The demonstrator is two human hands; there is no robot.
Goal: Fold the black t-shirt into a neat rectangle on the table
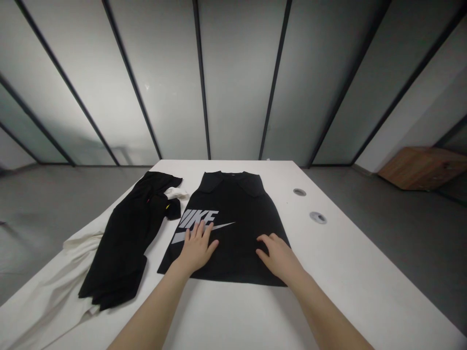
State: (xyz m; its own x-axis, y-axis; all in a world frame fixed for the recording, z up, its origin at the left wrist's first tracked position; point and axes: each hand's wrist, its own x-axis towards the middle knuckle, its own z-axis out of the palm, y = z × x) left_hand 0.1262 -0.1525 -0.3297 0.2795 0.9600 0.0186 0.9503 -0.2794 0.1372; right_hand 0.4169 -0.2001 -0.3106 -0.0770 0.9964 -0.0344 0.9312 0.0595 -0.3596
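Note:
A black T-shirt (241, 204) lies flat on the white table, its neck at the far end and its hem towards me. Both sleeves are folded inward over the upper part. Large grey lettering and a swoosh cross its left half. My left hand (197, 247) rests on the shirt over the swoosh, fingers spread. On the shirt's right side, near the edge, is my right hand (279, 255), its fingers curved and the thumb apart from them. No fabric shows pinched in it.
Left of the shirt lie black garments (126, 238) in a loose heap, partly over a white cloth (47, 301) that hangs by the table's left edge. Two round grommets (318, 218) are set in the white table (350, 277) at right. A wooden box-like piece (419, 167) stands beyond.

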